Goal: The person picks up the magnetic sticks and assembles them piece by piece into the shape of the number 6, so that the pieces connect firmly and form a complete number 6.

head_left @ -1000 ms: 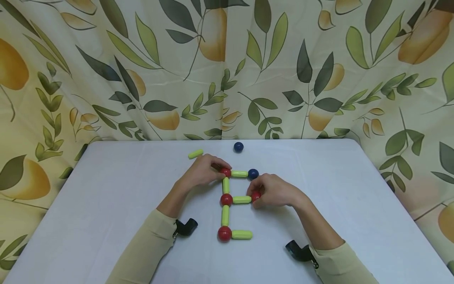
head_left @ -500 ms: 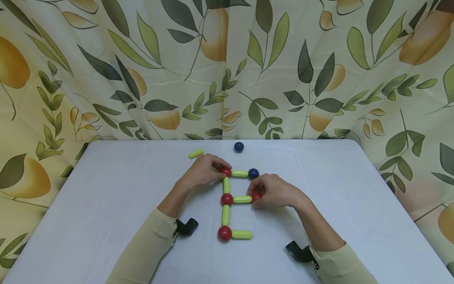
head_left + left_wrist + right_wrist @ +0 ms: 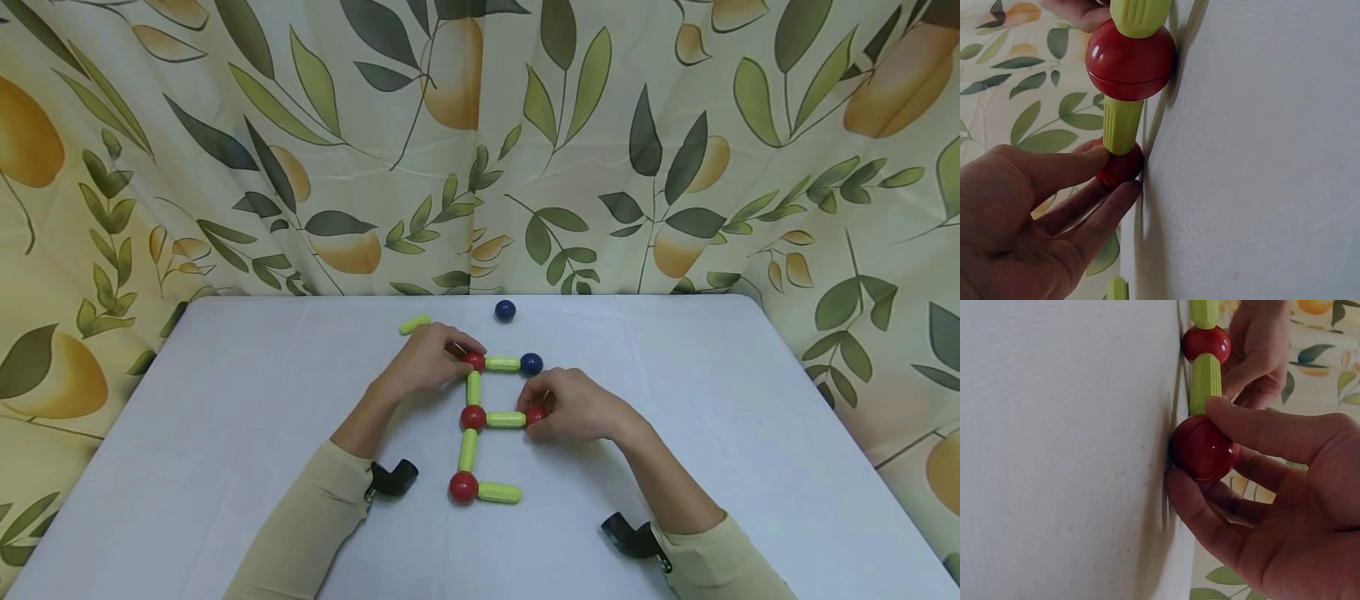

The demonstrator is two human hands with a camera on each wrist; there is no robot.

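Observation:
Several red balls and yellow-green rods are joined in an upright line with side branches on the white table. My left hand [image 3: 429,360] grips the top-left red ball [image 3: 1121,167] between thumb and fingers. With thumb and fingers, my right hand [image 3: 576,405] holds the red ball [image 3: 1205,449] at the right end of the middle rod [image 3: 506,420]. A blue ball [image 3: 531,364] ends the top rod [image 3: 502,364]. The middle-left red ball [image 3: 473,417] joins the rods there. At the bottom, another red ball [image 3: 463,487] carries a rod [image 3: 499,492] with a bare right end.
A loose blue ball [image 3: 506,311] lies near the back edge of the white table [image 3: 247,400]. One loose yellow-green rod [image 3: 414,324] lies just behind the left hand. A leaf-and-fruit patterned curtain [image 3: 570,167] hangs behind the table.
The joined balls and rods have shifted slightly left, the bottom end most, tilting the line a little. Both hands keep their hold and move slightly left with it.

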